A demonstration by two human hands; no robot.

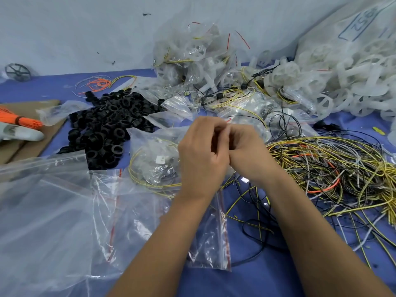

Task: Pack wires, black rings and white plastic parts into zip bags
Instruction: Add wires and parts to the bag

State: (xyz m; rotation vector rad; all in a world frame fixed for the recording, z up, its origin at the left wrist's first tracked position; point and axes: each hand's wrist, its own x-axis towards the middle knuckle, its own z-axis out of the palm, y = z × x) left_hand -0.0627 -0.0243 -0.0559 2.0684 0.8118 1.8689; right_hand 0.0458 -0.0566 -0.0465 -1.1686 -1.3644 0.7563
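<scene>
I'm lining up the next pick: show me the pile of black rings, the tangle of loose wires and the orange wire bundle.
pile of black rings (111, 123), head view, middle of the heap.
tangle of loose wires (334, 168), head view, dense centre of the tangle.
orange wire bundle (25, 122), head view, strands past the tie.

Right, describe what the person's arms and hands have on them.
Nothing is worn. The left hand and right hand are bare, with no gloves, rings, watch or bands in view. Both forearms are bare down to the bottom edge of the picture, with no sleeves visible. The fingers are uncovered.
</scene>
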